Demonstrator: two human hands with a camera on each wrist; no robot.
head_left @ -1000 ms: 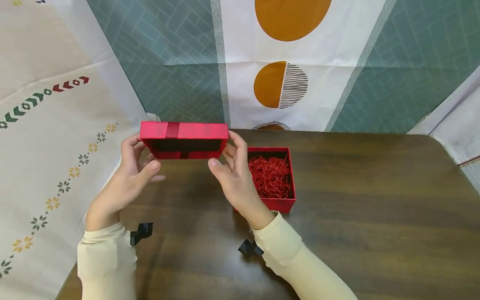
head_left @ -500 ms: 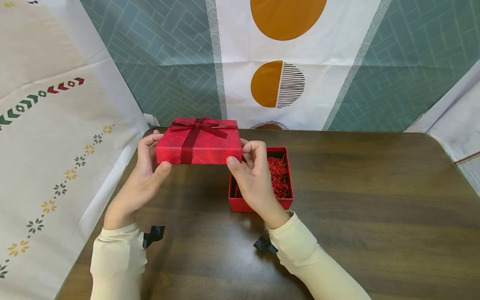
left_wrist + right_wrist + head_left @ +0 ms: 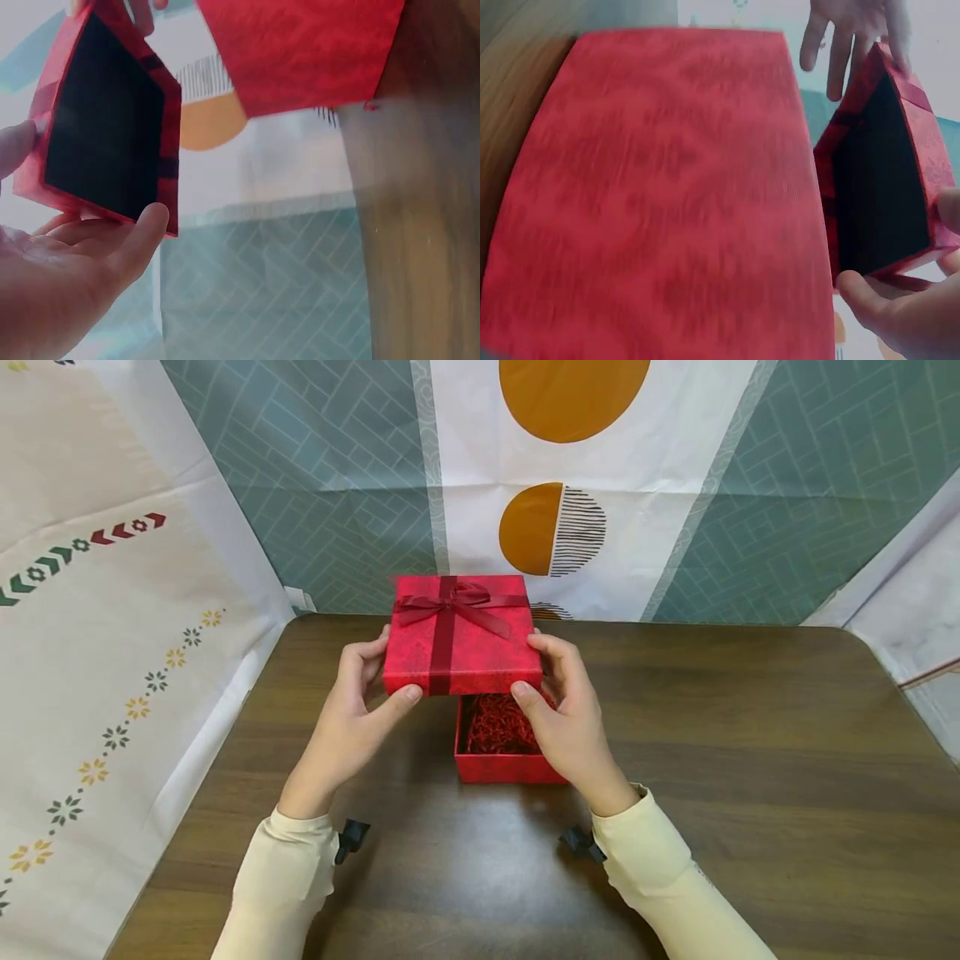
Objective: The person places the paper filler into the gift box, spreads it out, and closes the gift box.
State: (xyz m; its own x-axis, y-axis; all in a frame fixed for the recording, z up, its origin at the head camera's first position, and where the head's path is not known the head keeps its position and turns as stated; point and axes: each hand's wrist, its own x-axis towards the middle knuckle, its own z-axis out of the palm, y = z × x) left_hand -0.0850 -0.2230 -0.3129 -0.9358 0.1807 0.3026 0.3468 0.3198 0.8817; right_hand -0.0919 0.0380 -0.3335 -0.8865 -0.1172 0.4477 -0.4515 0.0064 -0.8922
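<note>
A red gift box lid (image 3: 480,652) with a dark red ribbon bow is held in the air by both hands. My left hand (image 3: 347,722) grips its left side, thumb at the near corner. On the opposite side, my right hand (image 3: 572,718) grips the lid in the same way. Below and slightly to the right stands the red box base (image 3: 510,768), filled with red shredded paper (image 3: 498,727). The lid hides the base's far part. Both wrist views show the lid's dark inside (image 3: 105,120) facing down, apart from the base's patterned wall (image 3: 660,195).
Everything stands over a brown wooden table (image 3: 750,760). A teal and white patterned cloth (image 3: 360,485) hangs behind its far edge. To the left hangs a cream cloth (image 3: 90,652) with printed flowers.
Both hands have carried the lid to the right, over the base's far part. The lid has tipped from showing its dark inside to showing its bow-topped face. The base has stayed put.
</note>
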